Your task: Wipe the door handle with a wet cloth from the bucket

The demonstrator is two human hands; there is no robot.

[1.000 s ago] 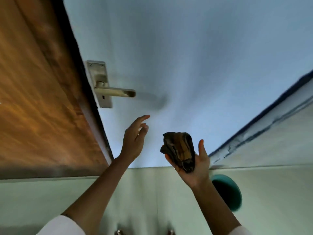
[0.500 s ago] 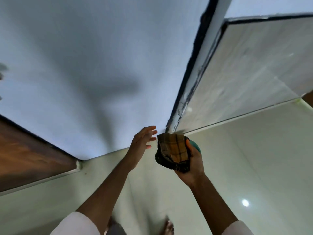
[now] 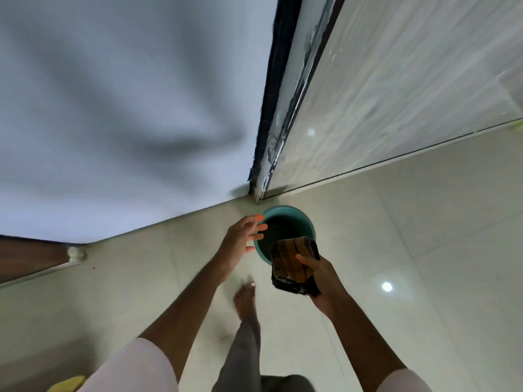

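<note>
A round teal bucket (image 3: 285, 215) stands on the tiled floor at the foot of the wall corner. My right hand (image 3: 321, 274) grips a folded brown checked cloth (image 3: 291, 263), held just over the near rim of the bucket. My left hand (image 3: 243, 240) hovers with fingers spread beside the bucket's left rim, holding nothing. The door handle is out of view.
A pale blue wall (image 3: 127, 108) fills the upper left, with a dark frame strip (image 3: 278, 89) and a light tiled wall (image 3: 396, 94) to its right. The wooden door's bottom edge (image 3: 25, 257) shows at far left. My bare foot (image 3: 246, 301) stands behind the bucket.
The view has swung down from the door handle to the floor. Both hands have lowered toward the bucket, the right one carrying the cloth over its rim.
</note>
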